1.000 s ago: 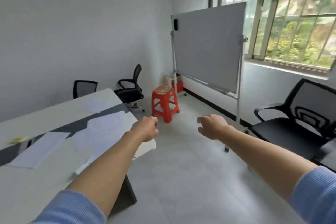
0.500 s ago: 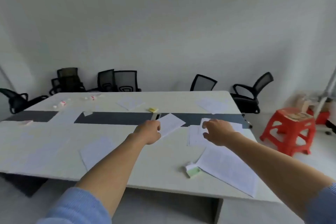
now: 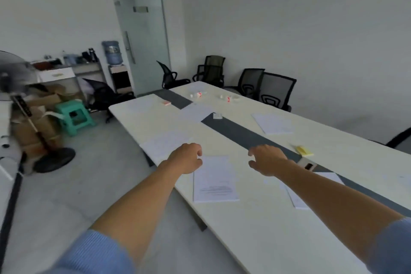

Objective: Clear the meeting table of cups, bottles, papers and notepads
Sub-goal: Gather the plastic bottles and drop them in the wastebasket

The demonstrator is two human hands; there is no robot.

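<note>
Swinging left since half a second ago, the view is now running down the long meeting table (image 3: 262, 240) toward a glass door (image 3: 142, 38). Papers are lying scattered: one printed sheet (image 3: 214, 181) sitting between the two arms, another sheet (image 3: 165, 143) just beyond the left hand (image 3: 185, 159). That hand is hovering loosely curled, gripping nothing. Right hand (image 3: 266, 159) is hanging with fingers spread, empty. Yellow notepad (image 3: 304, 151) is resting past the dark strip (image 3: 233, 132); small cups (image 3: 198, 95) are sitting far down.

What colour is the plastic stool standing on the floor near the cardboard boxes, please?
The plastic stool is mint green, seen in the head view.
</note>
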